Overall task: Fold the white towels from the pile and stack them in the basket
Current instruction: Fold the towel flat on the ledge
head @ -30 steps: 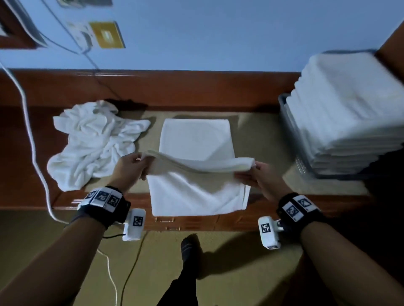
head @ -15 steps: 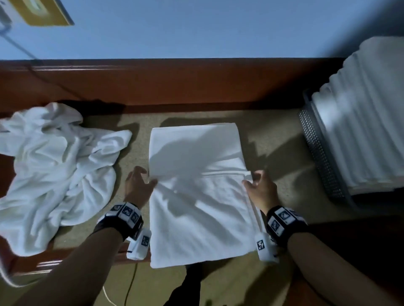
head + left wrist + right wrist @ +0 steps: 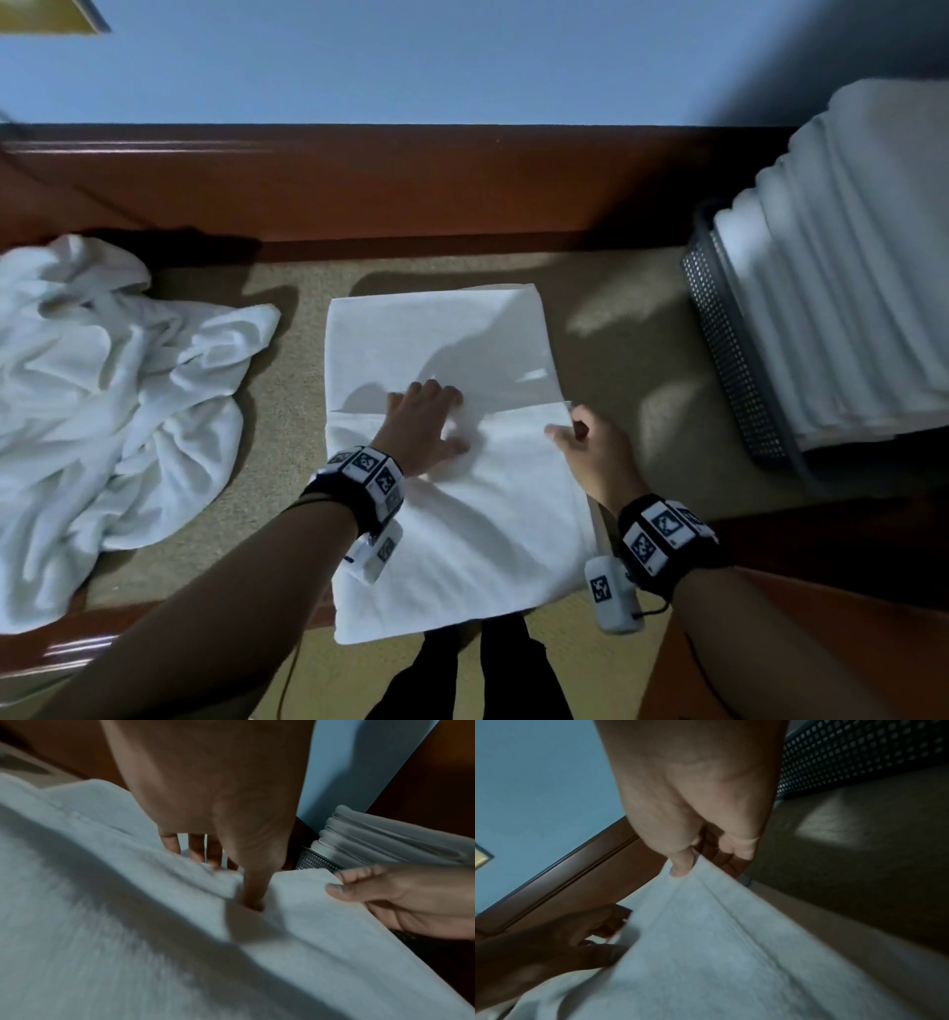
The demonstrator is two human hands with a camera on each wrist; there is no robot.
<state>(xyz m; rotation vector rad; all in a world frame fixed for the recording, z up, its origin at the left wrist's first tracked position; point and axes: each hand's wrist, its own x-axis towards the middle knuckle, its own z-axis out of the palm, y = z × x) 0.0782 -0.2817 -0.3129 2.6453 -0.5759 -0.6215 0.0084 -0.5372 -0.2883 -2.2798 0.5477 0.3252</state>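
Note:
A white towel lies folded lengthwise on the tan tabletop, its near end hanging over the front edge. My left hand lies flat on the towel's middle with fingers spread, pressing the folded edge; the left wrist view shows its thumb pushed into the cloth. My right hand pinches the towel's right edge at the fold, thumb on top of the towel. A crumpled pile of white towels lies at the left. A grey mesh basket at the right holds a tall stack of folded towels.
A dark wooden backboard runs behind the tabletop below a blue wall. Bare tan surface separates the towel from the basket. My dark trouser legs stand below the table's front edge.
My left hand has moved from the towel's left edge onto its middle and now presses there. The lifted flap has been laid down. My right hand still holds the right edge.

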